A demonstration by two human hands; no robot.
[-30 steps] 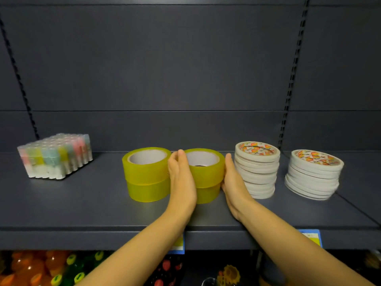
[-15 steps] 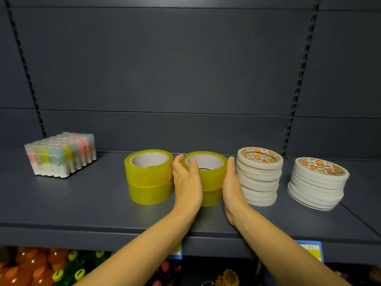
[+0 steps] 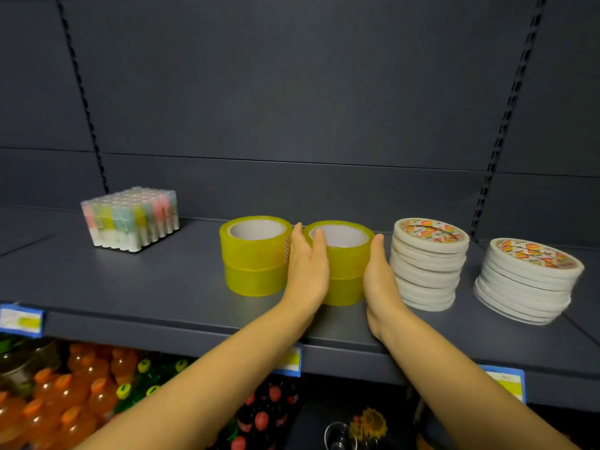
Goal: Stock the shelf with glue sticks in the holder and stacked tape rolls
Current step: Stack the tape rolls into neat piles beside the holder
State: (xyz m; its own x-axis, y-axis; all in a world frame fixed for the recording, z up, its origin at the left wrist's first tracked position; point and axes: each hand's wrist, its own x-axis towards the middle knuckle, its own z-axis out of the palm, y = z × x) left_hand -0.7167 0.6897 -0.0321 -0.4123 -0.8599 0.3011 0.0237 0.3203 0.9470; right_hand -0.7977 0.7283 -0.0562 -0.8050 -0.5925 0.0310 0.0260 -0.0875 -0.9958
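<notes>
Two-roll stack of translucent yellow tape point(image 3: 347, 264): stands upright near the front of the dark grey metal shelf point(image 3: 130, 287); every place below is told from this stack.
Left hand point(image 3: 308, 274): lies flat on the stack's left side, fingers straight, one fingertip over the top rim; the grip is open and pressing, not curled round.
Right hand point(image 3: 378, 277): lies flat on the stack's right side, fingers straight; the grip is open and pressing.
Second yellow two-roll stack point(image 3: 253, 258): just to the left, with the left hand's fingers between the two.
Nearer pile of thin white tape rolls with an orange printed top point(image 3: 428, 264): just to the right, beside the right hand.
Farther white pile point(image 3: 529, 284): well to the right.
Block of pastel glue sticks point(image 3: 130, 219) in a black holder point(image 3: 139, 249): well to the left and farther back.
Orange-capped bottles point(image 3: 65, 401): below and to the left, under the shelf.
</notes>
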